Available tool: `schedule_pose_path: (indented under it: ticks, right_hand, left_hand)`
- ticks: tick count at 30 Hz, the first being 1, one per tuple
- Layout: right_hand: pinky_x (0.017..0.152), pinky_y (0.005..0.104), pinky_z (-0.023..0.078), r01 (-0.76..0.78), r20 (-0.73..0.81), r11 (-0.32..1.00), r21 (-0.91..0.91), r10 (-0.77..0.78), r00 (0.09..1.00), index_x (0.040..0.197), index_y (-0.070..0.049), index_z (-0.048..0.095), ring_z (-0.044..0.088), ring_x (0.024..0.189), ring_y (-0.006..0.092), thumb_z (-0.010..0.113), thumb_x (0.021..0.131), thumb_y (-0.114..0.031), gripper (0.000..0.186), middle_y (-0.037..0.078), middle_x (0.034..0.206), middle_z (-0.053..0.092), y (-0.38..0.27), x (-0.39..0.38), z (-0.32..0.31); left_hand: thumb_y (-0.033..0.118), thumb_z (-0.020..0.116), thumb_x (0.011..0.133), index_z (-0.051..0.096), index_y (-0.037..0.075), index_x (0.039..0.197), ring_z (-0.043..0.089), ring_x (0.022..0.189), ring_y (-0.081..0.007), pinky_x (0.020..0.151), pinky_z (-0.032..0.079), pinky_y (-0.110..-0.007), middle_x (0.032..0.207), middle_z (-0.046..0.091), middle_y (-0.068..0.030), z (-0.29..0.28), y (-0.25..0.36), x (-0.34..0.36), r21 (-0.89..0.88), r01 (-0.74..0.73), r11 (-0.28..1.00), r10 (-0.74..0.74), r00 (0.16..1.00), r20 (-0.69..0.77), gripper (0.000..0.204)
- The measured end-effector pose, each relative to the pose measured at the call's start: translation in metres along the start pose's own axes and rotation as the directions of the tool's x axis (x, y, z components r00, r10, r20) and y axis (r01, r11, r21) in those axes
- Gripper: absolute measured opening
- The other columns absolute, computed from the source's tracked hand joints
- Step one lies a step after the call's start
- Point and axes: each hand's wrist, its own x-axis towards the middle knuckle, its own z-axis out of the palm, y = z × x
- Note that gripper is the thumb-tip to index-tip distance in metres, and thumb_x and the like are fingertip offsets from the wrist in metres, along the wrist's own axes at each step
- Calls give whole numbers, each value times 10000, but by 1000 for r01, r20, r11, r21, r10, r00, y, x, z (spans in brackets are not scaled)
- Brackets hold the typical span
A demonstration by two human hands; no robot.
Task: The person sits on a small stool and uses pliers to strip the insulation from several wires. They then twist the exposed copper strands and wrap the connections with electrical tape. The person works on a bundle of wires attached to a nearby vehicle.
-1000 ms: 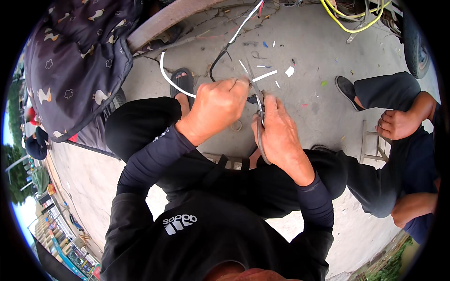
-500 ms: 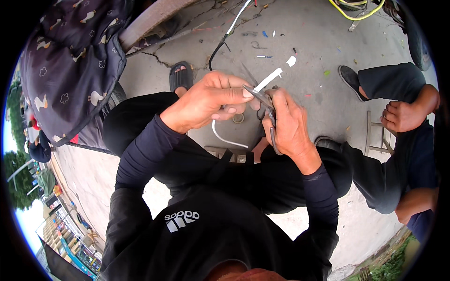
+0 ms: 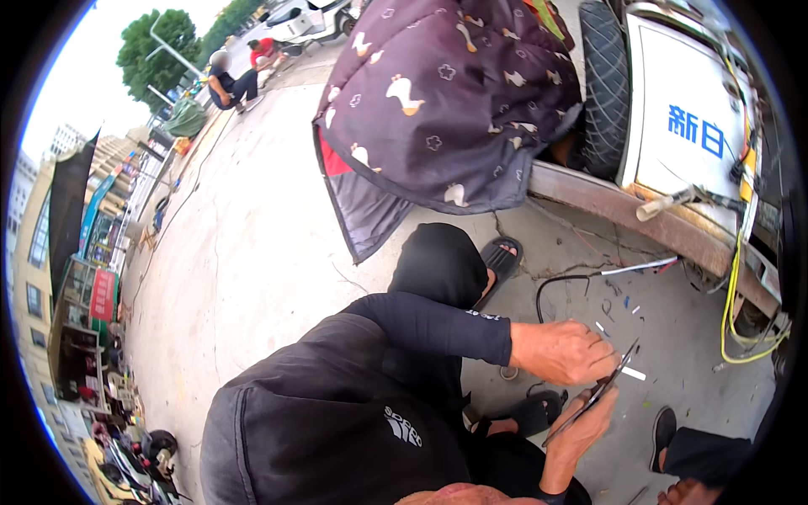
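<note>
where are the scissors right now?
Head view, lower right: the scissors are in the right hand, their blades close beside the left hand.

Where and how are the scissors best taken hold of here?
Probably by the handles of the scissors, coming from the lower left of the picture, the person's side: that end slants back toward the body, within the right hand. The slim, pointed blades point away toward the upper right, close by the left hand, so they look the poorer grip.

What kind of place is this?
Probably an open-air, paved roadside area: there are a large green tree, a tan building with windows, and a parked white vehicle in the background.
</note>
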Motion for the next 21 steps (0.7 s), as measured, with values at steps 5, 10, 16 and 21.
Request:
schedule_pose_path:
  ticks: [5,10,16,21]
  right_hand:
    - [724,521,438,89,28,993,-77,-87,996,1146,87,516,558,838,503,497,979,-127,272,303,943,572,-21,-13,6]
    - [711,525,433,114,-2,989,-90,-115,993,1146,76,520,557,830,519,476,972,-84,240,301,951,565,-35,-25,11]
    - [689,522,436,162,18,974,-159,-161,987,1118,84,529,559,815,532,495,957,-85,236,288,900,559,-49,-36,16]
    - [758,485,484,115,42,985,-129,-111,993,1155,79,572,603,881,493,498,916,-26,271,280,996,619,-35,-43,10]
  left_hand:
    - [148,611,926,571,8,972,627,682,-335,561,468,-425,799,587,-129,-30,14,-20,-392,226,892,-215,974,72,153]
    - [157,558,1000,574,-18,939,598,675,-380,605,458,-462,728,595,-185,-47,21,-27,-676,348,650,-317,932,175,186]
    - [230,551,1030,613,-31,918,537,560,-265,560,423,-382,632,549,-129,-78,23,-47,-815,440,376,-336,885,323,290]
    - [260,552,1052,641,1,952,453,535,-95,515,378,-282,632,458,24,-72,3,-52,-573,655,-493,46,677,735,292]
